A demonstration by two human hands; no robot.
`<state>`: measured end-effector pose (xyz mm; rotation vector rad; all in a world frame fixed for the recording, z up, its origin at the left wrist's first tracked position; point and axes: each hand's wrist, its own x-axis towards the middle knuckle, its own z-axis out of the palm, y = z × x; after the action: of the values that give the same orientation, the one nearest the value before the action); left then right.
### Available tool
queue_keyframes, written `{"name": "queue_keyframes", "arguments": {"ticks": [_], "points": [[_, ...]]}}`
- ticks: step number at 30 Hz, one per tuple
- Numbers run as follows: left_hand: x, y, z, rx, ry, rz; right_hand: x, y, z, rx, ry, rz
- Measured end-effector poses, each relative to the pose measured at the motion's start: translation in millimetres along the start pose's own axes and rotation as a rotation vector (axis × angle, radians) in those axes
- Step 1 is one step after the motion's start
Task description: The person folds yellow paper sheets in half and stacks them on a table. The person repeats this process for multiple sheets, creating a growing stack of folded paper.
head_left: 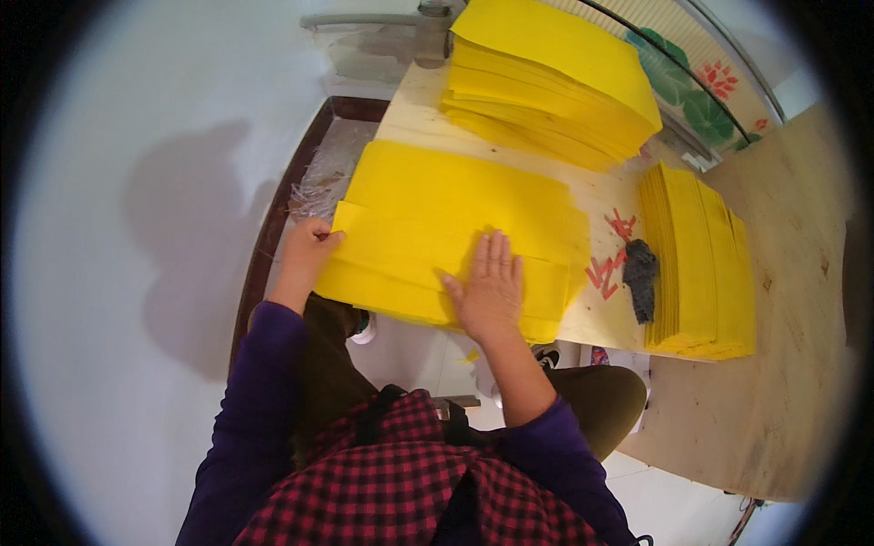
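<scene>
Pinching the left edge of the yellow sheet (405, 241) at the frame's centre, the left hand (308, 257) has its grip closed, while the right hand (492, 289) lies flat, fingers extended, on the sheet's lower-right part.

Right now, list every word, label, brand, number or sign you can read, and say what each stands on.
None: no text can be read in this view.
The yellow sheets under the right hand show no visible print.
The panel at the back shows red flowers and green leaves, no readable words.
The small patterned thing below the table edge is too small to make out.
</scene>
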<state>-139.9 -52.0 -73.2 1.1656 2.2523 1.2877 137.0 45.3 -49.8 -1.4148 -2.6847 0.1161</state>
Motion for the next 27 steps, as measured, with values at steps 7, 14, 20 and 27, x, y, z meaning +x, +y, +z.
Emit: {"name": "queue_keyframes", "arguments": {"ticks": [7, 14, 20, 27], "points": [[-2.5, 11.5, -2.7, 0.04, 0.014, -0.009, -6.9, 35.8, -10.3, -0.037, -0.009, 0.111], [-23.6, 53.4, 2.9, 0.341, 0.2, 0.384, -6.5, 33.3, -13.0, -0.023, -0.047, 0.133], [-86.9, 124.9, 106.6, 0.237, -0.394, 0.622, -6.8, 37.7, -7.9, -0.162, -0.061, 0.085], [-70.0, 103.3, 95.2, 0.59, -0.28, 0.396, -6.8, 38.8, -5.5, -0.065, -0.022, 0.093]]}}
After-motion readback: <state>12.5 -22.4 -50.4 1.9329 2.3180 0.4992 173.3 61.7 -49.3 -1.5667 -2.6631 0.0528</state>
